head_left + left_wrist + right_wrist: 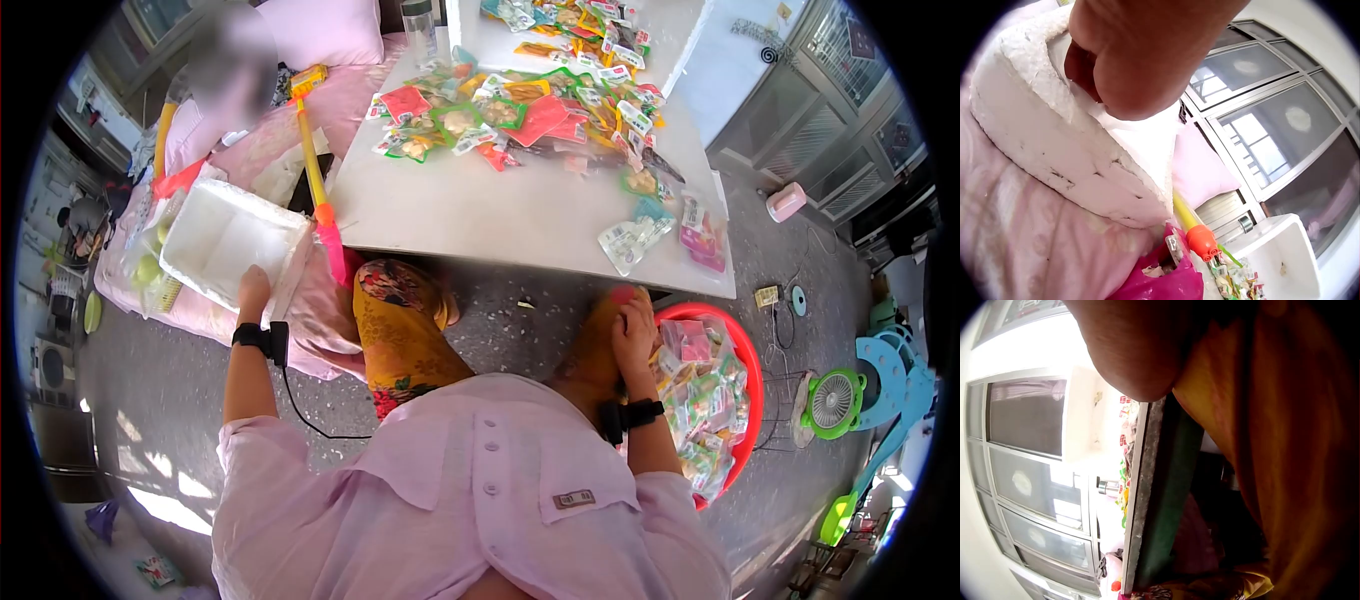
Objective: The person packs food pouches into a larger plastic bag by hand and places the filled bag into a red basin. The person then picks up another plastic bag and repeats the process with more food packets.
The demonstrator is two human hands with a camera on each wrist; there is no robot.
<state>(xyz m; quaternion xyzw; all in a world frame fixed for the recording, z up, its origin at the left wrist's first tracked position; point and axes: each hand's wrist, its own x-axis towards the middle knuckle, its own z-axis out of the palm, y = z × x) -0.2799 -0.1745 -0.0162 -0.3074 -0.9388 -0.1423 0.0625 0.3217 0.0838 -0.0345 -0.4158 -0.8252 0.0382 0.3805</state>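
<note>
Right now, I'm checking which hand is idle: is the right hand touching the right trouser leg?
Touching. The head view shows the right hand resting on the right trouser leg, by the knee, with no gap between them.

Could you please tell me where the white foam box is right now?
In the head view, the white foam box is at left on the pink bedding, left of the white table, with the left hand at its near rim.
</note>
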